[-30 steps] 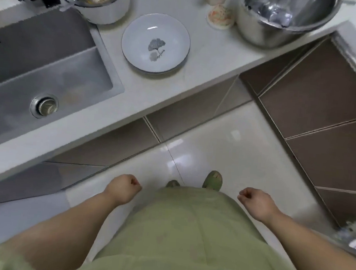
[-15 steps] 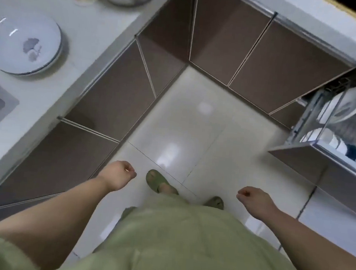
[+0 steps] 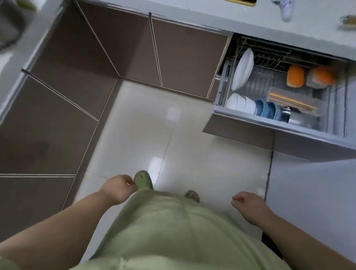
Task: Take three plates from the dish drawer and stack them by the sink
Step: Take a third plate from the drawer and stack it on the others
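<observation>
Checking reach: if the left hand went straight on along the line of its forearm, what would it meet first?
The left hand would likely reach the dish drawer, at its front panel; depth is unclear.

Left edge crops the pot [image 3: 3, 16] — blurred; right end of drawer [image 3: 269, 123] smeared.

The dish drawer [image 3: 259, 121] stands pulled out above the glossy tiled floor [image 3: 143, 132]. In its wire rack, white plates [image 3: 244, 69] stand on edge at the left. White bowls [image 3: 239, 102] and blue bowls [image 3: 267, 109] line the front, and two orange bowls [image 3: 295, 76] sit at the back.
</observation>
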